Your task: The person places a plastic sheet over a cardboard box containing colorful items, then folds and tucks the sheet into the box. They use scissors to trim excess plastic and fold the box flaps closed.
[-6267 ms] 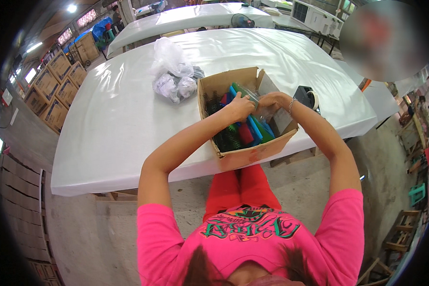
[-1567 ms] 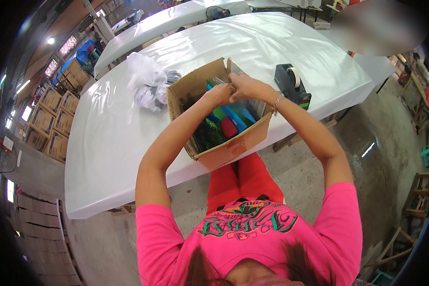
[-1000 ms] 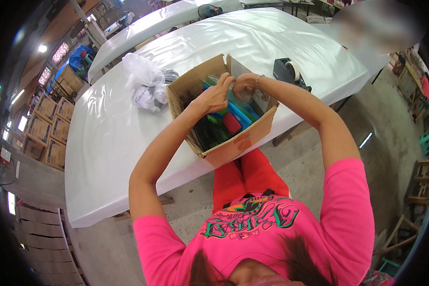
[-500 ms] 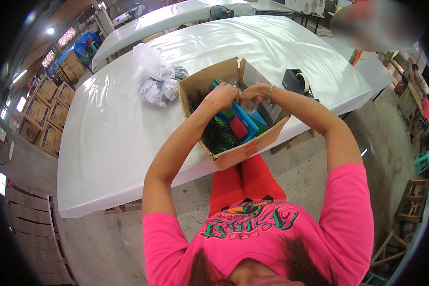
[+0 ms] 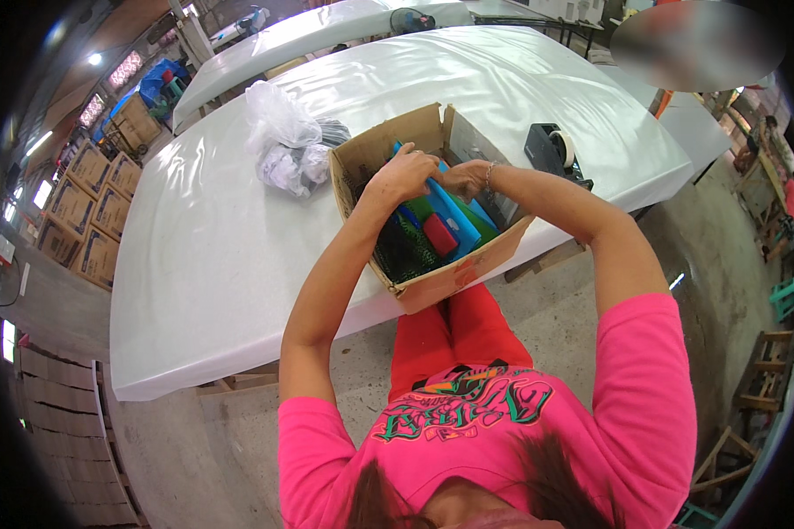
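An open cardboard box [image 5: 454, 280] stands at the table's near edge, packed with things. My left hand [image 5: 408, 171] is over its middle, fingers curled in at the upper edge of a blue flat item [image 5: 451, 216]. Beside it my right hand [image 5: 466, 177] bends inward, its fingers closed and partly hidden. What either hand grips, if anything, cannot be made out. Next to the blue item lie a red block-like piece [image 5: 439, 234], green pieces [image 5: 483, 222] and a black-and-green netted or spiky item [image 5: 406, 252]. Clear plastic shows along the box's right side.
The box rests on a large table [image 5: 212, 264] covered in glossy white sheeting. Left of it sits a knotted clear plastic bag [image 5: 289, 145] with dark contents. A black tape dispenser [image 5: 551, 152] stands to the right. Cartons [image 5: 88, 212] are stacked on the floor at far left.
My right hand has drawn slightly left toward my left hand, and clear plastic near the fingers shows less. My left hand has shifted only a little. The box stays in place.
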`<move>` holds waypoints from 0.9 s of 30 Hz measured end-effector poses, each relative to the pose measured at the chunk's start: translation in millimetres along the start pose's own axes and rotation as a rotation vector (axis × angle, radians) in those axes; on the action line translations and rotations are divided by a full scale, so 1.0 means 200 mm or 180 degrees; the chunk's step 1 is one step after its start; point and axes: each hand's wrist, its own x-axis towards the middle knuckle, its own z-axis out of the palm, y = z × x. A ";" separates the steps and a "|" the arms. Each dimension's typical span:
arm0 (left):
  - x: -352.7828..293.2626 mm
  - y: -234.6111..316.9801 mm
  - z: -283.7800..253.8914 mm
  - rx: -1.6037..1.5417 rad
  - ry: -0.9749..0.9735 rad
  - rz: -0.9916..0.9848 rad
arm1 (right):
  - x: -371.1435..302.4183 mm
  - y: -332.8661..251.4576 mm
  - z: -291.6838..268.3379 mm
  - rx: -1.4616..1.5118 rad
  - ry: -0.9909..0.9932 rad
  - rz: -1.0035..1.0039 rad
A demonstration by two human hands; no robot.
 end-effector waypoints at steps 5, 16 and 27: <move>-0.03 0.05 -0.03 -0.0011 -0.0067 -0.0126 | -0.01 -0.04 0.06 -0.0168 -0.0257 0.0028; -0.03 0.04 -0.02 0.0011 0.1499 -0.0504 | -0.20 -0.18 0.13 -0.3927 0.1502 0.0141; -0.04 -0.02 0.09 -0.1173 -0.1295 -0.1143 | -0.45 -0.33 0.29 -0.3884 0.3608 -0.2365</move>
